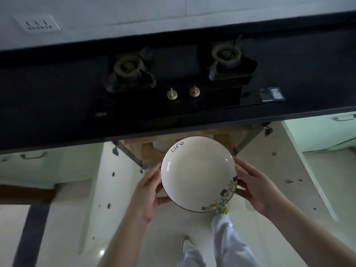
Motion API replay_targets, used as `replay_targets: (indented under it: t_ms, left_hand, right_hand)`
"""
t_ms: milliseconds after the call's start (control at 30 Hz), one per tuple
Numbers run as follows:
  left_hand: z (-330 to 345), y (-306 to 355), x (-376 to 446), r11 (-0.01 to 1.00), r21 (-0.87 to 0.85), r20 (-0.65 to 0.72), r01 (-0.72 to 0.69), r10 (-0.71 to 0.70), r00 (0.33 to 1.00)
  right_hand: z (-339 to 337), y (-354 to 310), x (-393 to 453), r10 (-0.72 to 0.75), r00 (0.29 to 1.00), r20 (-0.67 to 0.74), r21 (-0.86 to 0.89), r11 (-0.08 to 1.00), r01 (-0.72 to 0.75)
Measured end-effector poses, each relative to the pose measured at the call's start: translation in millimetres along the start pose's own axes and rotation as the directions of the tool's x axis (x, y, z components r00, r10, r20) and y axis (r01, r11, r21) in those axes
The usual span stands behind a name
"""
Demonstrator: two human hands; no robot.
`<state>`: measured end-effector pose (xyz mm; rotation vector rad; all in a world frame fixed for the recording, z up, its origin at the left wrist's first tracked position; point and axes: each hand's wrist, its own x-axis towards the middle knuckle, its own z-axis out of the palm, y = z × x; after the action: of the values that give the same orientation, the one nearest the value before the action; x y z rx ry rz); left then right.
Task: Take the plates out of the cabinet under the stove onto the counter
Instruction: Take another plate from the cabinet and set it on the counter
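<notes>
Between the left hand point(147, 191) and right hand point(256, 187) sits a white plate point(198, 173) with a thin dark rim (black lettering far side, grey-and-orange pattern near the right hand). Beyond the hands, the stove point(173, 74) is glossy black with two pale knobs point(183, 92); below them, trousers point(225, 239) are white.

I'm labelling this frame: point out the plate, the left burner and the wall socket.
plate point(196, 176): head view, bare centre.
left burner point(128, 66): head view, ring cap.
wall socket point(38, 25): head view, faceplate middle.

Glossy pale floor point(123, 218) (light glinting), white wall point(115, 10), socket point(38, 24).
</notes>
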<state>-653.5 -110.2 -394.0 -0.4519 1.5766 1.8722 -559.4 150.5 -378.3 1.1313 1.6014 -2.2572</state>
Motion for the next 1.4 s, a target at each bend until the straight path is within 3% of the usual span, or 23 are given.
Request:
replay_targets:
  t_ms: [133, 333, 667, 833, 1000, 1200, 1400]
  left_hand:
    - [-19.2, 38.2, -49.7, 0.997, 0.032, 0.057, -0.071, 0.069, 0.996]
    - [-43.8, 57.2, -101.2, 0.985, 0.041, 0.039, -0.167, 0.166, 0.985]
    - [-30.8, 67.3, -187.2, 0.948, 0.023, -0.006, -0.317, 0.317, 0.948]
    - [-7.3, 65.1, -225.9, 0.937, -0.003, -0.114, -0.351, 0.348, 0.930]
    - [7.8, 58.3, -255.0, 0.928, -0.037, -0.200, -0.371, 0.357, 0.912]
    - [-6.1, 40.5, -298.1, 0.916, -0.124, -0.348, -0.381, 0.320, 0.881]
    - [-38.2, 18.6, -339.8, 0.891, -0.213, -0.540, -0.401, 0.234, 0.808]
  right_hand:
    - [24.3, -24.8, -54.1, -0.039, 0.998, 0.058, 0.029, 0.999, 0.038]
    - [50.3, -46.1, -98.9, -0.103, 0.983, 0.151, 0.026, 0.995, 0.100]
    - [39.9, -71.8, -132.4, -0.142, 0.923, 0.358, 0.023, 0.989, 0.143]
    - [17.1, -88.0, -143.6, -0.130, 0.844, 0.520, 0.065, 0.991, 0.113]
    - [11.0, -98.9, -148.2, -0.109, 0.812, 0.573, 0.051, 0.994, 0.098]
    - [36.6, -97.3, -154.9, -0.025, 0.743, 0.669, -0.025, 0.998, 0.057]
    - [80.1, -80.5, -174.4, 0.080, 0.619, 0.782, -0.113, 0.994, 0.013]
